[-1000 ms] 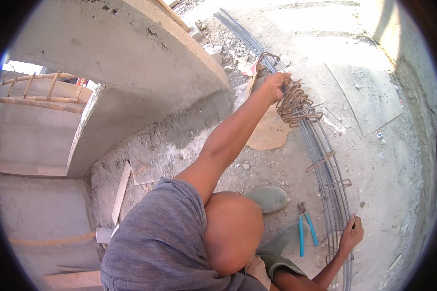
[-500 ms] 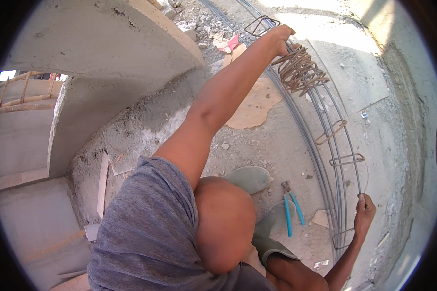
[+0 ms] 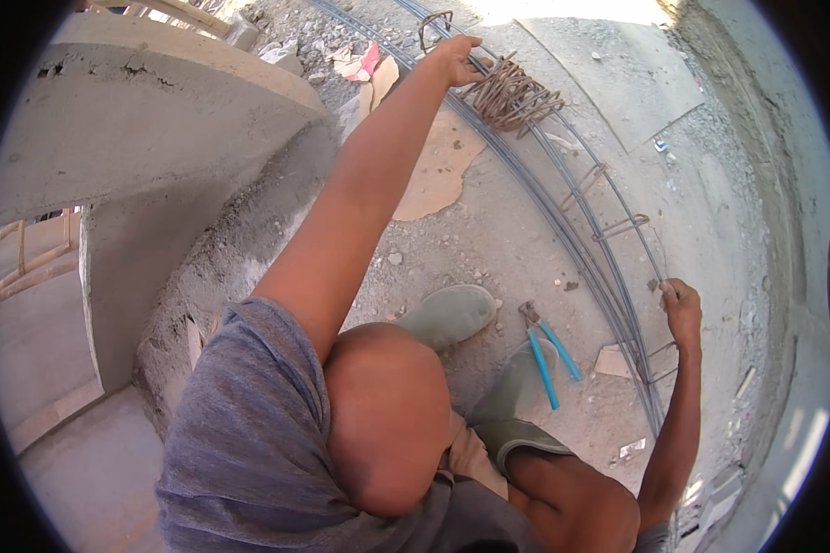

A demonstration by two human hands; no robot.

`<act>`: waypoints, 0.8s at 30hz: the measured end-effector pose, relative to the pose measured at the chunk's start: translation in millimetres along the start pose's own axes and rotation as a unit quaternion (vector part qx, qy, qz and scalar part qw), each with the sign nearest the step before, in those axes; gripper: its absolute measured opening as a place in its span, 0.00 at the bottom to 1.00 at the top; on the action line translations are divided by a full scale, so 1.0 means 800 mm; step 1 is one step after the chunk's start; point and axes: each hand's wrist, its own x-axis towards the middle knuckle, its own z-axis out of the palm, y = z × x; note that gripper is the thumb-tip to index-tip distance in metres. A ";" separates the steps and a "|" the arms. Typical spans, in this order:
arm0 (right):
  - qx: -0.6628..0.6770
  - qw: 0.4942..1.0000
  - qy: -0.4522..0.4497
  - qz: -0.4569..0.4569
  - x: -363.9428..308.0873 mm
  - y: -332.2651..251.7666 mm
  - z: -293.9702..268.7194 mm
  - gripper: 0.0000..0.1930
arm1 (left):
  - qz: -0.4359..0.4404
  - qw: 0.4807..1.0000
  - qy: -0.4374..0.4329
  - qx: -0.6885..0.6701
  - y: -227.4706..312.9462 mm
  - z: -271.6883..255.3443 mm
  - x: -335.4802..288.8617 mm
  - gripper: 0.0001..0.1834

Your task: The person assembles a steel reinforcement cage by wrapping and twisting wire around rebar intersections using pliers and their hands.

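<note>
Long steel rebars (image 3: 572, 235) run in a curve along the ground in front of me. Around their upper part sits a bunched stack of rusty stirrups (image 3: 515, 97). My left hand (image 3: 456, 61), arm stretched far out, is closed at the upper end of that stack, where the bars pass; some fingers are hidden. Lower on the right, my right hand (image 3: 681, 311) pinches the end of the outermost bar. Single stirrups (image 3: 622, 228) hang spaced out between the stack and my right hand. Another stirrup (image 3: 436, 28) stands beyond my left hand.
Blue-handled pincers (image 3: 546, 358) lie beside my boots (image 3: 452, 316). Torn cardboard (image 3: 441, 170) and rubble (image 3: 309, 41) are scattered on the dusty ground. A concrete wall (image 3: 175, 111) rises at left; another wall (image 3: 793, 120) curves along the right. A flat board (image 3: 622, 83) lies at the far right.
My right hand has moved farther away from me with the bar's end. The view has shifted, so the stack appears farther left. My left hand stays by the stirrups.
</note>
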 end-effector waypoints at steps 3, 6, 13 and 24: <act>-0.022 1.000 0.010 -0.002 0.005 -0.006 0.001 0.14 | 0.028 0.981 -0.045 0.185 -0.009 -0.037 -0.012 0.36; -0.029 0.999 0.038 0.020 -0.011 0.016 -0.009 0.15 | 0.098 0.891 -0.092 0.433 -0.030 -0.012 -0.058 0.48; -0.014 0.996 0.081 0.026 -0.015 0.009 0.000 0.15 | 0.201 0.863 -0.051 0.461 -0.074 -0.024 -0.116 0.44; -0.021 0.991 0.131 0.026 -0.046 0.038 -0.020 0.15 | 0.258 0.809 0.014 0.529 -0.050 0.003 -0.083 0.28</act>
